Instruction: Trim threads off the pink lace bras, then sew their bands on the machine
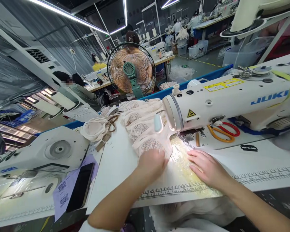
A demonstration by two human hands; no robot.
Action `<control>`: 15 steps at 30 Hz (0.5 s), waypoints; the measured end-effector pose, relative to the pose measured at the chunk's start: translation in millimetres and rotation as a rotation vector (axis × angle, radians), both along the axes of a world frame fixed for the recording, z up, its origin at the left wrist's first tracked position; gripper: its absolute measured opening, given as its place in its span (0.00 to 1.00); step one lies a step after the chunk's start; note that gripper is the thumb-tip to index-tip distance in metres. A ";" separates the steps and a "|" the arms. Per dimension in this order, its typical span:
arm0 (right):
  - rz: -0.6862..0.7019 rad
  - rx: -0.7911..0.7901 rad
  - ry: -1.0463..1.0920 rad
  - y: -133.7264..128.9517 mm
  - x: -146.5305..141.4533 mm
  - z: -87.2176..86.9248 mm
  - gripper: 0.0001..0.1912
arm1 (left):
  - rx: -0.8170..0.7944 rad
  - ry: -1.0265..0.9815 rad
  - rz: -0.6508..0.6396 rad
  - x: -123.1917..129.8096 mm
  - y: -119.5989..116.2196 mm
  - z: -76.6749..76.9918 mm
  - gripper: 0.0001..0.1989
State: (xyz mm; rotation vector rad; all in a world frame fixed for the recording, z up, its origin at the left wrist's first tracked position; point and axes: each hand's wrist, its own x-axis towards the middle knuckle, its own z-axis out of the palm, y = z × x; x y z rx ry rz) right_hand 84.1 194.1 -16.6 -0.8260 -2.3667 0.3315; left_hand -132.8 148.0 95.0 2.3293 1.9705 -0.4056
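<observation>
Pale pink lace fabric (141, 129) lies in overlapping pieces left of the needle area of a white sewing machine (207, 100). My left hand (152, 164) is on the nearest piece, fingers curled and closed on its edge. To the right, my right hand (206, 167) rests on the table beside the lit needle area, its fingers spread over yellowish tape on the surface, with nothing visible in them. Scissors with orange and red handles (221, 137) lie under the machine arm. A dark blade (248, 148) lies on the table to their right.
A printed ruler strip (169, 192) runs along the table's front edge. On the left are a second sewing machine (60, 148), a black phone (81, 187) on purple paper, and coiled white strips (94, 128). A fan (131, 69) stands behind; people sit at machines farther back.
</observation>
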 end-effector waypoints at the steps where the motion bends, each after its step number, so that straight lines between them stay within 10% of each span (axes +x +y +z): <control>1: -0.001 0.001 0.000 -0.2 0.4 -0.2 0.12 | -0.062 0.015 0.045 0.6 -13.0 2.1 0.16; 6: 0.008 0.012 -0.022 -1.1 3.0 -1.8 0.13 | -0.140 0.015 0.189 -9.4 -40.3 -11.9 0.31; 15: 0.102 -0.028 -0.033 -15.1 21.0 14.4 0.11 | 0.026 -0.141 0.265 -55.1 -16.7 -48.5 0.28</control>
